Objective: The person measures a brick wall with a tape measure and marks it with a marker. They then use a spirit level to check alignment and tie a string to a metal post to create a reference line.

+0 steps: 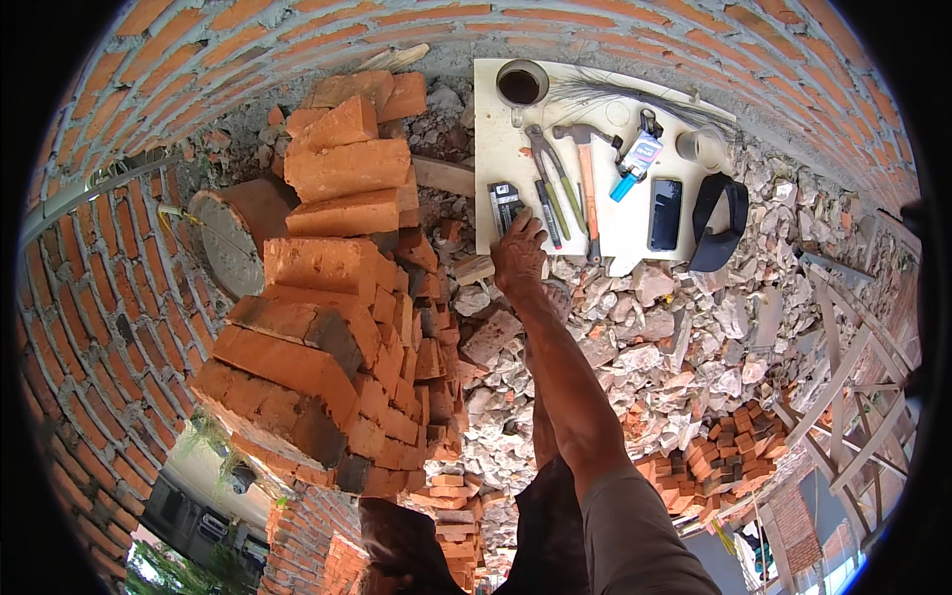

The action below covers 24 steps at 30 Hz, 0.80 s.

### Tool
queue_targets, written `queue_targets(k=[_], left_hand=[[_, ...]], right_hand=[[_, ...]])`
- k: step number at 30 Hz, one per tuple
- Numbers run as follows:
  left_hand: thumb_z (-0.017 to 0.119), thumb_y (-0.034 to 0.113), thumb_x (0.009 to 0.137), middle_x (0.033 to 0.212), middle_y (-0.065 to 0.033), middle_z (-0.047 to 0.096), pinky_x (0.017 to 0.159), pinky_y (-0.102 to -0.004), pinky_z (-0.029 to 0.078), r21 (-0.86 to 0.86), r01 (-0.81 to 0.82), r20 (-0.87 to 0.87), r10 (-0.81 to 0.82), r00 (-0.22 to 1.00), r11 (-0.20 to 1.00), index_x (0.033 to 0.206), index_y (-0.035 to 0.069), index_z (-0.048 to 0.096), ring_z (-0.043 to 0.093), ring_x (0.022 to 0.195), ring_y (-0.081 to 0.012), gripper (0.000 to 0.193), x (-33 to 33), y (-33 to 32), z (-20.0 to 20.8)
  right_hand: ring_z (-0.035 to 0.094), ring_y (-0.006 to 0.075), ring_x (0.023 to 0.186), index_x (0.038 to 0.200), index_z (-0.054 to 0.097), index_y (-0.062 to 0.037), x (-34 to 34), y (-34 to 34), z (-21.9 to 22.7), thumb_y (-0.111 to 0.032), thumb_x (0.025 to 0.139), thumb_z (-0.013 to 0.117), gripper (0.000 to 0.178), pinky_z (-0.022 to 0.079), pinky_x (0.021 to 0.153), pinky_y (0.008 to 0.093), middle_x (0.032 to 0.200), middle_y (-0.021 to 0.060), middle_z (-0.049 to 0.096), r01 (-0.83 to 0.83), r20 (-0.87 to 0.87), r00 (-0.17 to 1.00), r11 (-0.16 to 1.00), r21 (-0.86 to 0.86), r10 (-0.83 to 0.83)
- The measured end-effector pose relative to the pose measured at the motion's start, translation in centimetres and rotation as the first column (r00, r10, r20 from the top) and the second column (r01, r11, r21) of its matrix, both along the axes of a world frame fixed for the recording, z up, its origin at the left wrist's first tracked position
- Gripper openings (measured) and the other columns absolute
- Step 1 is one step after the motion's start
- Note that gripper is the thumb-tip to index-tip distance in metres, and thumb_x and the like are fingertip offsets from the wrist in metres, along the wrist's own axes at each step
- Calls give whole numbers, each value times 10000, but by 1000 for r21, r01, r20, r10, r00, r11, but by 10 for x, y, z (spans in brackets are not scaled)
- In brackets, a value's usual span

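My right hand (521,253) reaches to the near left corner of a pale board (615,94). Its fingers are bent down onto a small black box-like thing with a light label (504,203), whose exact kind I cannot make out. Beside the fingers lie a dark marker (548,213) and green-handled end-cutting pliers (557,183). Further right are a wood-handled hammer (588,188), a blue-ended item with a tag and black clip (637,159), and a black smartphone (665,214). My left hand does not show.
Stacked orange bricks (332,263) rise close on the left, beside a round clay vessel (233,238). On the board are a mug of dark liquid (521,84), thin wires (625,91), a cup (701,149) and a black strap (719,223). Rubble (654,337) covers the ground.
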State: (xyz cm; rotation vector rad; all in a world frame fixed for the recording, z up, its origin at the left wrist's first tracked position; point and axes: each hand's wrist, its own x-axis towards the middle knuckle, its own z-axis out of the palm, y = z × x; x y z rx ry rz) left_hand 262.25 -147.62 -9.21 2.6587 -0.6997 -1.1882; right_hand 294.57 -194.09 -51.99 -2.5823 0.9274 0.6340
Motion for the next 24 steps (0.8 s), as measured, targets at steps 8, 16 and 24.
queue_targets(k=[8, 16, 24], left_hand=[[769, 515, 777, 1182, -324, 606, 983, -503, 463, 683, -442, -229, 745, 627, 582, 1342, -120, 453, 567, 1177, -462, 907, 111, -105, 26], [657, 425, 950, 1386, -237, 509, 1020, -432, 452, -114, -986, -774, 611, 167, 126, 1473, -39, 357, 540, 1241, -311, 761, 198, -207, 103], [759, 375, 849, 1062, -85, 625, 857, -323, 490, -227, -955, -871, 479, 111, -190, 1281, -15, 502, 603, 987, -195, 636, 227, -145, 148]], right_hand=[[609, 320, 1072, 1364, 353, 27, -52, -37, 147, -230, 857, 745, 691, 552, 885, 391, 1169, 234, 572, 215, 37, 933, 639, 739, -357], [573, 159, 1009, 1329, 526, 1, -76, -15, 491, -83, 855, 736, 525, 482, 907, 313, 1121, 63, 590, 128, -86, 943, 110, 986, -323], [563, 359, 1123, 1448, 389, 16, -104, 150, 575, -339, 875, 760, 770, 477, 937, 412, 1270, 239, 519, -416, 372, 909, 357, 836, 189]])
